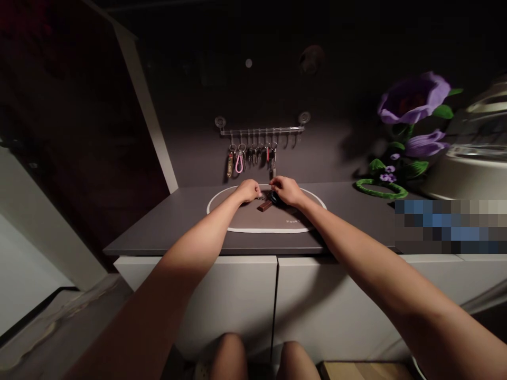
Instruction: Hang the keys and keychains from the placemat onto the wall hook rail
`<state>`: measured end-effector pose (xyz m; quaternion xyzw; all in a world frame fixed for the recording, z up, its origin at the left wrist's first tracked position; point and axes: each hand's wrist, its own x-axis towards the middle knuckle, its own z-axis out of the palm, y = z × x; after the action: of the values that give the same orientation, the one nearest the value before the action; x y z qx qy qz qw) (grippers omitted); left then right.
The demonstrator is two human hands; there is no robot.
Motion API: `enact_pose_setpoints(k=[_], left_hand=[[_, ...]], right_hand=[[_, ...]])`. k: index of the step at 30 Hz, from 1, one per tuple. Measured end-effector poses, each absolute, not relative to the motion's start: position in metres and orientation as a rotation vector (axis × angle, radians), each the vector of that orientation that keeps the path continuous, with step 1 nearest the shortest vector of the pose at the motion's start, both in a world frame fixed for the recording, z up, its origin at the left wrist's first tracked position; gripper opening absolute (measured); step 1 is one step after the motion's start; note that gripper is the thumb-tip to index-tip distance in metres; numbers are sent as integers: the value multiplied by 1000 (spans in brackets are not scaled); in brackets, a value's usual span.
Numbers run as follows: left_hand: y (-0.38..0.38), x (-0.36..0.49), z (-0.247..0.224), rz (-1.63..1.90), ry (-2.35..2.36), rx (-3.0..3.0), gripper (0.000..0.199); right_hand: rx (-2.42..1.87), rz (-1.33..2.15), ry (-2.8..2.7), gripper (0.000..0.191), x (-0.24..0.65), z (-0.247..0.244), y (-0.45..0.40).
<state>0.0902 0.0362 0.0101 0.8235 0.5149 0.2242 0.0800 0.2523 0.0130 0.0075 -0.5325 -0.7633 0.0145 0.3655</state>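
Note:
My left hand [249, 191] is low over the oval brown mat [245, 219], its fingers curled together. A small shiny metal piece [260, 198] shows by its fingertips; I cannot make out whether it is gripped. Close by on the right, my right hand [288, 190] has thumb and finger pinched, with whatever is between them too small to tell. Between the hands lie a brown bar-shaped key fob [264, 205] and a dark round item [274, 197], partly covered by my right hand. Several key sets [255, 153] hang from a clear hook rail [261, 131] just behind.
The mat lies on a dark countertop [158, 221] above white cabinet doors [237, 301]. On the right stand purple crafted flowers [415, 105] with a green ring base [380, 189], beside a large pale appliance [471, 171]. A dark wall rises behind the rail.

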Motion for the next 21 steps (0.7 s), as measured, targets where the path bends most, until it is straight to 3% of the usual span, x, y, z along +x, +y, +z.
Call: enact_pose_setpoints(k=[11, 21], left_hand=[[29, 90, 22, 747, 1514, 2556, 13], [23, 92, 33, 1036, 1390, 2562, 14]], right_hand=[[-1339, 73, -1964, 16, 250, 9, 10], [-1295, 178, -1940, 15, 245, 13, 5]])
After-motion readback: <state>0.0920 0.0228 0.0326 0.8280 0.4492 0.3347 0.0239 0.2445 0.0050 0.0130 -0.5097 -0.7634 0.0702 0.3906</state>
